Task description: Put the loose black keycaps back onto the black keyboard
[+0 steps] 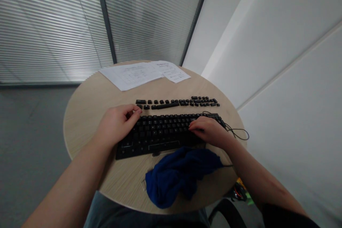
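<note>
A black keyboard point(160, 130) lies slightly slanted on the round table, with bare key positions along its near side. My left hand point(117, 123) is at its far left corner, thumb and forefinger closed on a black keycap point(139, 107) at the left end of the loose rows. Across the keyboard's right part rests my right hand point(207, 130), its fingers bent together over the keys; whatever they may hold is hidden. Beyond the keyboard, loose keycaps point(167, 102) stand in rows, a long space bar point(167, 105) among them.
A crumpled blue cloth point(179, 172) lies at the near side of the table point(85, 114). Printed sheets point(133, 74) are spread at the far edge. A thin black cable point(240, 130) loops at the right. White wall point(288, 60) stands to the right, blinds point(53, 32) ahead.
</note>
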`<action>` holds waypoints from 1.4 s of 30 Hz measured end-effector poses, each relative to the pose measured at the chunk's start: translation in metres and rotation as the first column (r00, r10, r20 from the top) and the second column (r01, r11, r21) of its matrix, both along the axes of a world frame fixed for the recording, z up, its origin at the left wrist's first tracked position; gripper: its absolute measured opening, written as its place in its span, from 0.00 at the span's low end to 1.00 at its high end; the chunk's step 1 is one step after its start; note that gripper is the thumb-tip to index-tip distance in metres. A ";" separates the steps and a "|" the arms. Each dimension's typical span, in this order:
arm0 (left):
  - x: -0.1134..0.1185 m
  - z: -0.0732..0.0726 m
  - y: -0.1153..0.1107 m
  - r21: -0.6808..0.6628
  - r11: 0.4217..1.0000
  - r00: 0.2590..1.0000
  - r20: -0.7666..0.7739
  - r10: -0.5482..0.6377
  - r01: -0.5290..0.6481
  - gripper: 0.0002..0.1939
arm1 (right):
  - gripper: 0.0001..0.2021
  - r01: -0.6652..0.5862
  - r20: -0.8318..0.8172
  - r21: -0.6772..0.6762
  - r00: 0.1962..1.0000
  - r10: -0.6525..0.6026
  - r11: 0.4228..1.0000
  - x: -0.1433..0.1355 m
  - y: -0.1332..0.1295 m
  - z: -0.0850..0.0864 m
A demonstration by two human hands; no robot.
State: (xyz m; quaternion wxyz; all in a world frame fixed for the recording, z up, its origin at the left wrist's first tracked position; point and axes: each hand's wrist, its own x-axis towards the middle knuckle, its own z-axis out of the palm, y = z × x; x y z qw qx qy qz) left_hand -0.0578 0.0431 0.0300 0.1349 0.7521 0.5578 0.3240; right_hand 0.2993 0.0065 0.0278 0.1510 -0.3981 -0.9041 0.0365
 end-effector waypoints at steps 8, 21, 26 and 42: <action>0.001 0.002 -0.001 -0.012 1.000 1.000 -0.012 -0.004 0.004 0.22 | 0.05 0.063 0.006 0.030 0.998 -0.063 0.998 -0.001 0.002 0.005; -0.002 0.002 -0.002 0.014 1.000 1.000 -0.007 -0.019 0.019 0.23 | 0.10 0.166 0.122 -0.017 0.979 -0.163 0.986 0.002 0.032 0.040; -0.002 0.000 0.000 0.031 0.999 1.000 0.007 0.010 -0.010 0.23 | 0.14 0.558 0.167 0.040 0.814 -0.556 0.829 0.032 0.125 0.051; -0.002 0.001 0.003 0.024 1.000 0.999 -0.038 -0.009 0.010 0.23 | 0.13 0.518 0.347 -0.179 0.829 -0.439 0.836 0.052 0.201 0.022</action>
